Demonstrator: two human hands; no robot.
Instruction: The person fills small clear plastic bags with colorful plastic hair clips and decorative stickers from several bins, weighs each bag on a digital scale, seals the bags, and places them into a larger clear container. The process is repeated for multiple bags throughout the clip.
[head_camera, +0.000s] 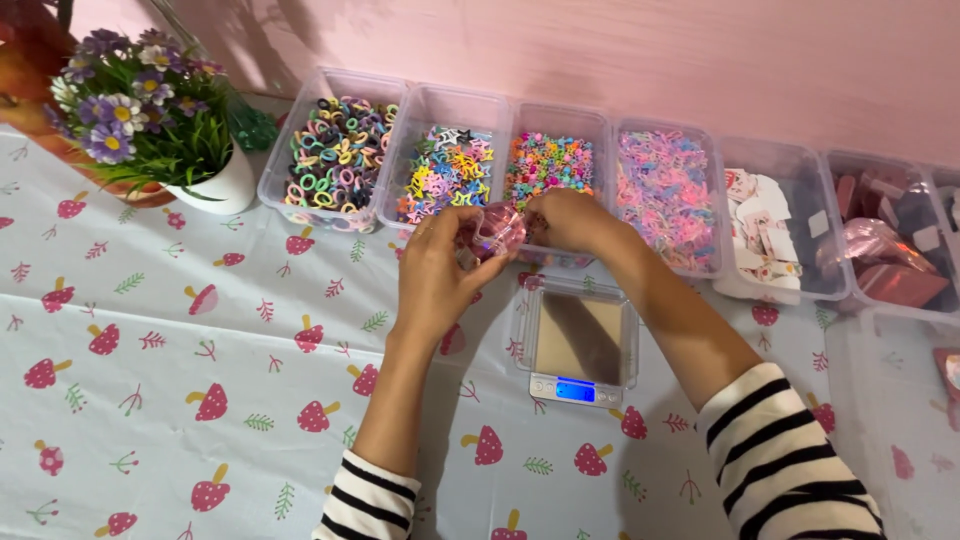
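Above the small digital scale (577, 345), the left hand (437, 275) pinches a small shiny pink pouch (497, 230) by its side while the right hand (566, 218) grips its top edge, both closed on it just in front of the clear bin of bright mixed beads (548, 165). Held so near the bin rims, the pouch could slip or tip, scattering contents across the mushroom-print tablecloth (200, 380).
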